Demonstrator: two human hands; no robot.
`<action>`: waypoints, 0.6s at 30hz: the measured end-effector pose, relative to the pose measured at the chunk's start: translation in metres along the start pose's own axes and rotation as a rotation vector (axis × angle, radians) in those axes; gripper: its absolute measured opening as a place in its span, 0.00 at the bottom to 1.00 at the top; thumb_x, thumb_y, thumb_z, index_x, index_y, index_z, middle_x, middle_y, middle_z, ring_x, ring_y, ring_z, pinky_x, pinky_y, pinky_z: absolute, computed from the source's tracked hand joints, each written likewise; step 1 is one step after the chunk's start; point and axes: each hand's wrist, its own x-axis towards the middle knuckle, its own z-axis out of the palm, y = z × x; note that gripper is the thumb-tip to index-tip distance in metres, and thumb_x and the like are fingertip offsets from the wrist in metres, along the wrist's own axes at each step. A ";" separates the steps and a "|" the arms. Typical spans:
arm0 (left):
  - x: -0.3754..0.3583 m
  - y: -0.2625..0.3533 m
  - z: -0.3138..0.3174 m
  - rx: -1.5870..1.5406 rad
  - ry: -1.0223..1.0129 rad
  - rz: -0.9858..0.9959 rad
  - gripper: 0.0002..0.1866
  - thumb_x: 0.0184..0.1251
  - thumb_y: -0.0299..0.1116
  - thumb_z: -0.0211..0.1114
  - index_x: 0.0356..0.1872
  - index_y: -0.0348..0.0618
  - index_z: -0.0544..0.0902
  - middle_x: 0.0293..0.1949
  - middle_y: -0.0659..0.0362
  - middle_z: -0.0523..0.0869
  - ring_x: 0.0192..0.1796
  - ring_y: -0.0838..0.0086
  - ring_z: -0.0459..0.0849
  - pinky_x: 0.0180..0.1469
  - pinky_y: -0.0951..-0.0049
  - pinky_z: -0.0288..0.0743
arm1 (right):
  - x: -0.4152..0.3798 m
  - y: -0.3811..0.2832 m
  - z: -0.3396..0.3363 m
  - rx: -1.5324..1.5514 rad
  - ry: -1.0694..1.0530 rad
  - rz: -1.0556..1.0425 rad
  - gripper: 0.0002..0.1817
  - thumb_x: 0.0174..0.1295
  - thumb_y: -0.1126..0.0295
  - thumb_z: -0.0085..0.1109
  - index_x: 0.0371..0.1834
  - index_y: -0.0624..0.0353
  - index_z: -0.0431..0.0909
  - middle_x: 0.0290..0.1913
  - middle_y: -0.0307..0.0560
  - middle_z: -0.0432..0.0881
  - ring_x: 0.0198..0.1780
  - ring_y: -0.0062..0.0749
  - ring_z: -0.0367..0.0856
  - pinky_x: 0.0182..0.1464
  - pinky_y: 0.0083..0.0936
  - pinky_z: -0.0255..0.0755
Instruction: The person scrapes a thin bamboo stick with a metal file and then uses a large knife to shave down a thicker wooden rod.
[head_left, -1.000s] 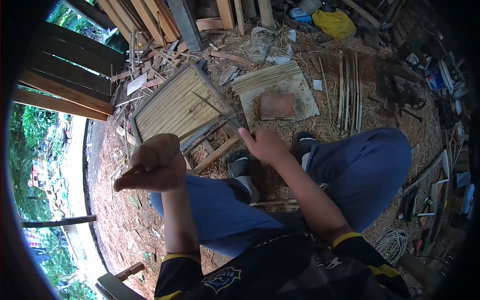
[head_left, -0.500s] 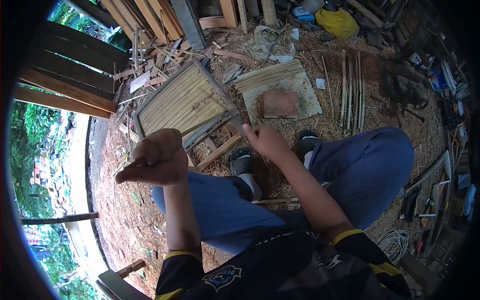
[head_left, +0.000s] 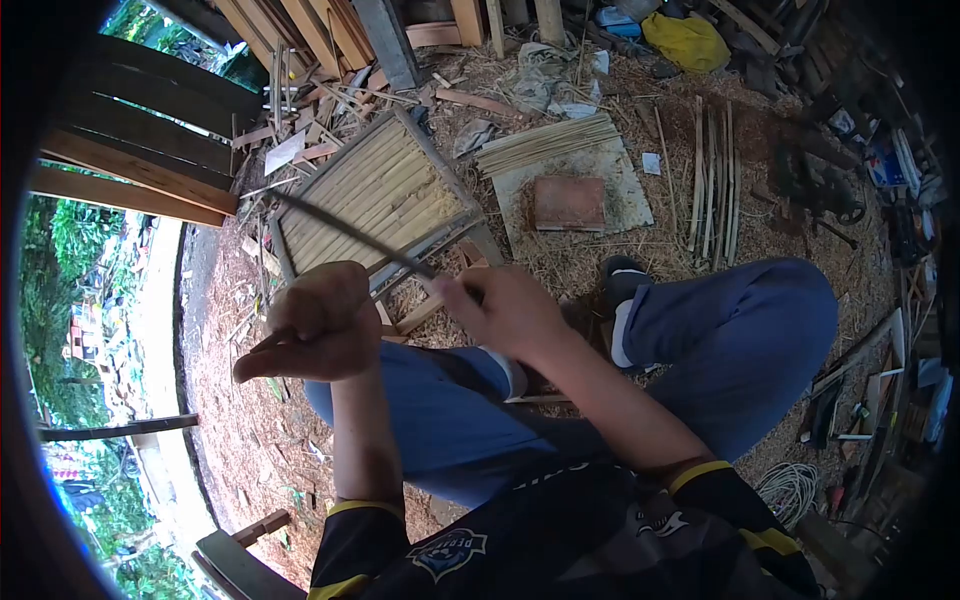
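My left hand (head_left: 322,318) is closed in front of my left knee. A thin brown stick (head_left: 272,342) shows between its thumb and curled fingers, mostly hidden by the palm. To the right of it, my right hand (head_left: 505,312) is wrapped round one end of a long, narrow dark strip (head_left: 350,232), whose kind I cannot tell. This strip slants up and left past my left hand and overlaps a wooden-framed panel of split bamboo slats (head_left: 375,190) in this view.
Beyond my feet a reddish block (head_left: 570,203) rests on a pale board (head_left: 628,190), with a bundle of thin strips (head_left: 550,142) along its far edge. Long bamboo strips (head_left: 712,185) lie to the right. Shavings cover the ground, and planks (head_left: 130,170) stand at left.
My right hand has moved left and slightly down, nearer my left hand. The long strip now points up and left across the slatted panel. My left hand has barely shifted.
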 end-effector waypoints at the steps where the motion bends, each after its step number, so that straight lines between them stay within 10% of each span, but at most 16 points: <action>1: 0.000 0.001 -0.002 0.004 -0.004 -0.005 0.41 0.60 0.86 0.41 0.15 0.57 0.53 0.13 0.71 0.51 0.16 0.80 0.47 0.23 0.71 0.39 | 0.007 0.015 0.001 -0.006 0.029 0.060 0.35 0.75 0.41 0.46 0.28 0.64 0.84 0.20 0.61 0.78 0.28 0.59 0.82 0.35 0.47 0.73; 18: -0.012 -0.002 0.001 0.024 -0.036 -0.001 0.41 0.56 0.89 0.41 0.15 0.59 0.55 0.13 0.72 0.51 0.17 0.80 0.47 0.24 0.72 0.39 | -0.007 -0.011 -0.003 0.012 -0.054 0.059 0.33 0.76 0.44 0.48 0.27 0.65 0.82 0.17 0.57 0.74 0.23 0.55 0.78 0.30 0.44 0.69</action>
